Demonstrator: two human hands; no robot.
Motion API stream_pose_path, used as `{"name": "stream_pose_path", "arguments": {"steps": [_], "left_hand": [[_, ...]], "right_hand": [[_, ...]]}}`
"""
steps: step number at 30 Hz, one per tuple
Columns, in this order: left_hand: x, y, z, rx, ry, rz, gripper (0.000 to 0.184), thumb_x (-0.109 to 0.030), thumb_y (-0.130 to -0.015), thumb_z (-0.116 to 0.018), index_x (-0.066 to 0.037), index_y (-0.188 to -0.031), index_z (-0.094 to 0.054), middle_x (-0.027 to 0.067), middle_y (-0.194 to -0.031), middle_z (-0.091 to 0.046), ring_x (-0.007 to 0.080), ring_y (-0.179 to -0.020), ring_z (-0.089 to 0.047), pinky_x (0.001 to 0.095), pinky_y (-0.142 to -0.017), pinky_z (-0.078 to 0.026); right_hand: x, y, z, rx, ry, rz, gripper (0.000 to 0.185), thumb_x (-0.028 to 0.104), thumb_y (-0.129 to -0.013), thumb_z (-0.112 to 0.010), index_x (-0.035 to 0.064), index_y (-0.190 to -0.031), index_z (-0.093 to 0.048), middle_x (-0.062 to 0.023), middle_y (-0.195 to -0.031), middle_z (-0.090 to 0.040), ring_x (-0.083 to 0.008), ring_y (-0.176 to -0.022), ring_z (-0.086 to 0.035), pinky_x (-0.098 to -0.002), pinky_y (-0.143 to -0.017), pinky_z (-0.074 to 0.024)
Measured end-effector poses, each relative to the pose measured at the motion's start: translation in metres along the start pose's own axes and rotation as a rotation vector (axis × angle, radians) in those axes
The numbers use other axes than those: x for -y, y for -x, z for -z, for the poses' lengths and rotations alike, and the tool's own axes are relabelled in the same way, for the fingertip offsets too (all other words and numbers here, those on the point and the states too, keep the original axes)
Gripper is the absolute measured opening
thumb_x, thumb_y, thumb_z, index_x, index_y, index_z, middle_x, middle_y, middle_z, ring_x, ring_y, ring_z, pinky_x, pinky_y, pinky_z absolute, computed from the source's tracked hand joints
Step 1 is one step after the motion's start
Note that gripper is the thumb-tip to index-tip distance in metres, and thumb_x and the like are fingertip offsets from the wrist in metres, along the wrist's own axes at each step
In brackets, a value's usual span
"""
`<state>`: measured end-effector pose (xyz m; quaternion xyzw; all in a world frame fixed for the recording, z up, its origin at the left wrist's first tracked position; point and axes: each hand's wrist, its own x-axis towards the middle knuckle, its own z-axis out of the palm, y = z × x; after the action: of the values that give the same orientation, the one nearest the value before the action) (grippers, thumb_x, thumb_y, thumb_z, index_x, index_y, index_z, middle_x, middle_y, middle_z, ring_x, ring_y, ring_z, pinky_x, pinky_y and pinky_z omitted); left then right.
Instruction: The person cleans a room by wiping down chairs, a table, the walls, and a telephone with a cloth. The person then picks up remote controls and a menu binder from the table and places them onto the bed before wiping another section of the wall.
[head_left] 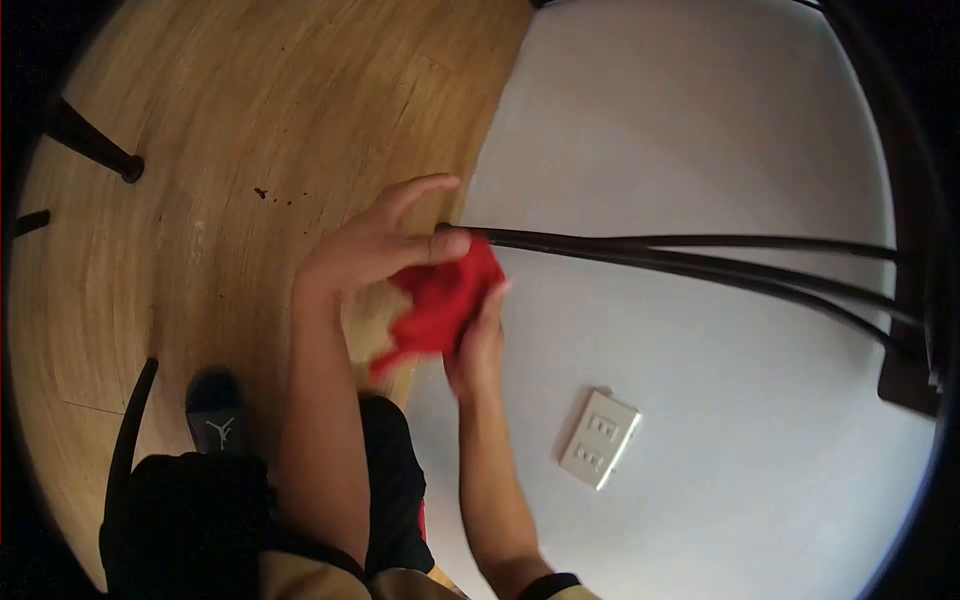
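A crumpled red cloth (445, 300) is bunched between my two hands, blurred by motion. My right hand (480, 345) grips it from the right side, the fingers partly hidden behind its folds. Over the cloth's upper left is my left hand (375, 245). One of its digits rests against the cloth's top edge, while another stretches out away from it. A loose end of the cloth hangs toward the lower left. Just beyond the cloth is the end of a dark thin furniture leg (560, 243).
Dark furniture bars (780, 265) cross in front of a pale wall (700, 130) bearing a white power outlet (600, 440). Dark crumbs (262, 193) lie on the wooden floor (220, 270). At left are a dark furniture leg (100, 148) and a black slipper (215, 425).
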<state>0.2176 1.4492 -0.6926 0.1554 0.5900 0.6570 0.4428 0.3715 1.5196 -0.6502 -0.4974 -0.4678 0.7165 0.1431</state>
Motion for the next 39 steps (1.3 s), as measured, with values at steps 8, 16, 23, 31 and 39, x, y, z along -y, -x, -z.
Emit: {"name": "stream_pose_path", "arguments": {"steps": [8, 16, 23, 31, 39], "left_hand": [[0.035, -0.057, 0.034, -0.741, 0.287, 0.094, 0.042, -0.017, -0.085, -0.066, -0.004, -0.121, -0.049, 0.0077, -0.110, -0.059, 0.0191, -0.095, -0.058, 0.0331, -0.082, -0.049], [0.020, -0.180, -0.121, -0.125, -0.154, -0.178, 0.050, -0.023, -0.085, -0.062, 0.003, -0.122, -0.041, 0.0286, -0.115, -0.050, 0.0409, -0.111, -0.051, 0.0453, -0.092, -0.044], [0.045, -0.250, -0.160, -0.126, -0.221, -0.361, 0.026, -0.010, -0.086, -0.056, 0.000, -0.110, -0.051, 0.0254, -0.102, -0.059, 0.0412, -0.103, -0.058, 0.0475, -0.084, -0.048], [0.028, -0.249, -0.176, -0.232, -0.383, -0.268, 0.029, -0.016, -0.092, -0.046, 0.007, -0.110, -0.048, 0.0315, -0.093, -0.061, 0.0454, -0.086, -0.063, 0.0543, -0.072, -0.050], [0.029, -0.383, -0.138, -0.417, -0.399, -0.101, 0.027, -0.026, -0.093, -0.049, -0.002, -0.102, -0.054, 0.0240, -0.089, -0.063, 0.0382, -0.078, -0.066, 0.0518, -0.065, -0.051]], "right_hand": [[-0.072, -0.202, -0.015, 0.154, 1.376, 0.548, 0.077, 0.045, -0.092, -0.054, 0.0042, -0.148, -0.020, -0.0290, -0.151, -0.017, -0.0408, -0.140, -0.020, -0.0493, -0.112, -0.0182], [-0.069, -0.219, -0.061, 0.240, 1.523, 0.113, 0.144, 0.060, -0.055, -0.083, 0.0077, -0.149, 0.013, -0.0301, -0.150, 0.022, -0.0484, -0.137, 0.024, -0.0653, -0.106, 0.0081], [-0.070, -0.223, -0.054, 0.244, 1.508, 0.094, 0.147, 0.063, -0.052, -0.082, 0.0064, -0.149, 0.014, -0.0329, -0.149, 0.023, -0.0519, -0.136, 0.024, -0.0678, -0.104, 0.0078], [-0.080, -0.224, -0.056, 0.269, 1.632, 0.132, 0.143, 0.083, -0.055, -0.063, 0.0023, -0.149, 0.007, -0.0331, -0.149, 0.020, -0.0556, -0.136, 0.016, -0.0682, -0.104, 0.0072], [-0.101, -0.233, -0.044, 0.228, 1.205, 0.392, 0.108, 0.057, -0.079, -0.063, 0.0064, -0.151, -0.001, -0.0318, -0.152, 0.009, -0.0563, -0.138, 0.007, -0.0701, -0.104, 0.0021]]}}
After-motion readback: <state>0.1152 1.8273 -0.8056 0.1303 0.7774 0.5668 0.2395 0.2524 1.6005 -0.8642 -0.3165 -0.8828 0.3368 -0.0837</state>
